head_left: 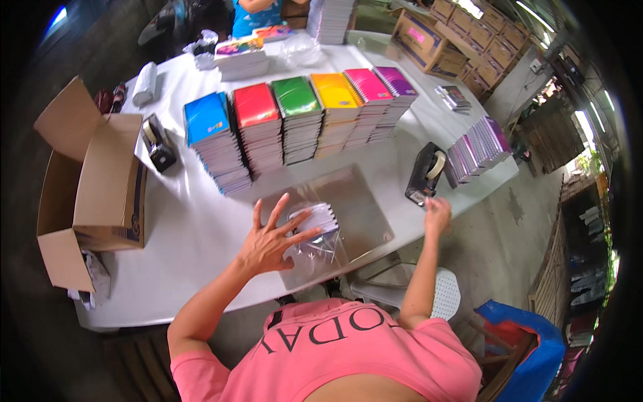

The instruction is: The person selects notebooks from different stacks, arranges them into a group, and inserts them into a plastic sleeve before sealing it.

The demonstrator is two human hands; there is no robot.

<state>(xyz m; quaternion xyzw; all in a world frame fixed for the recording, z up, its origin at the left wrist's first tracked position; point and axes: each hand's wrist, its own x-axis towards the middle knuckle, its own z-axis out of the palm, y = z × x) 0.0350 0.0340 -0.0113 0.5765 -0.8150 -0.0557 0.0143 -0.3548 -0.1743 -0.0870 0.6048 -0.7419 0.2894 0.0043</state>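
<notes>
"Both placed how?"
"Left hand (266,245) splayed, unclenched, over plastic-wrapped notebook (324,219), near side; right hand (439,215), well right of it, fingertips together by black tape dispenser (420,175). Holding anything? Can't tell."

Grey concrete floor (499,231) shows a dark patch. A white-topped table (184,258) occupies the centre; a perforated white plastic seat (446,295) stands at its near edge. Fluorescent tubes (536,16) (upper right) are lit; daylight enters far right.
</notes>
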